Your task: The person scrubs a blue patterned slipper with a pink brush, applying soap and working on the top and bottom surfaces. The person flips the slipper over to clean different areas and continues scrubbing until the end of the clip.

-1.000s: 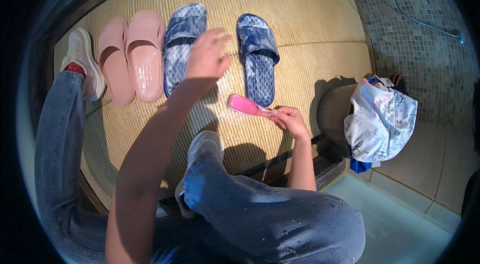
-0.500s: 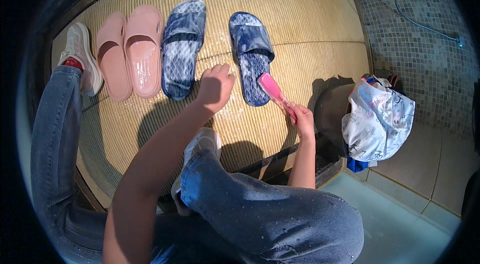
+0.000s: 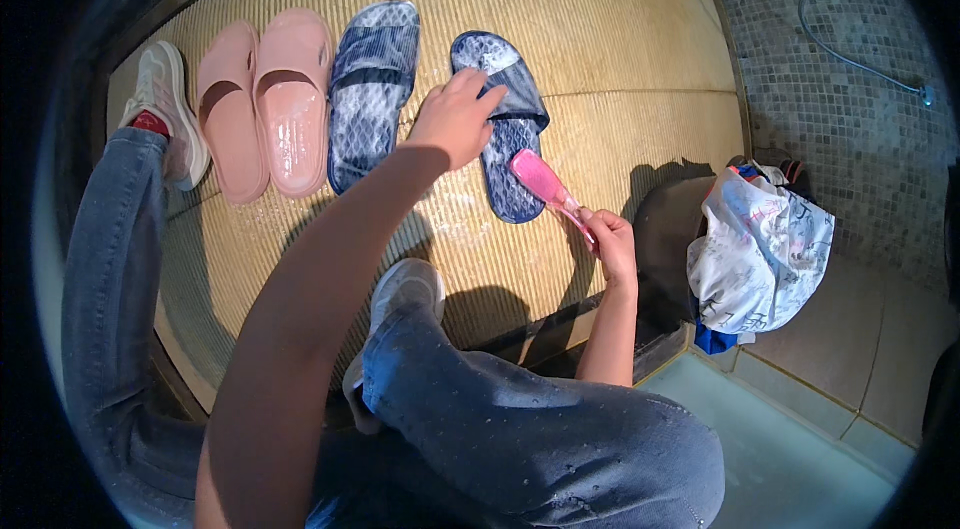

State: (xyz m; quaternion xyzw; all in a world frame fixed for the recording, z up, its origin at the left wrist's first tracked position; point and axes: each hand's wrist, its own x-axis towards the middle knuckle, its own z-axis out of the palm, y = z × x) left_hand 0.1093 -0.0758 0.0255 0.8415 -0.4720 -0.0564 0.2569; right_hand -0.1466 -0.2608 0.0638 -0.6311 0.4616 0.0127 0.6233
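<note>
Two dark blue slippers streaked with white foam lie on the ribbed floor. My left hand (image 3: pixel 455 121) has reached the strap edge of the right blue slipper (image 3: pixel 515 147), thumb and fingers apart, seeming to touch it. The other blue slipper (image 3: pixel 372 94) lies to the left of that hand. A pink brush (image 3: pixel 540 177) is pinched by its handle in my right hand (image 3: pixel 612 244). The brush head rests over the heel part of the right slipper; its underside is hidden.
A pair of pink slippers (image 3: pixel 292 99) stands left of the blue ones. My shoes (image 3: pixel 165 109) are on the yellowish ribbed floor (image 3: pixel 620 39). At right, white printed cloth (image 3: pixel 760 249) lies over a dark rounded container (image 3: pixel 665 234). A hose (image 3: pixel 830 49) hangs by the mosaic wall.
My left hand has moved forward and right onto the right blue slipper, its thumb spreading from the fingers. That slipper has turned slightly. The brush stays at its heel in my right hand.
</note>
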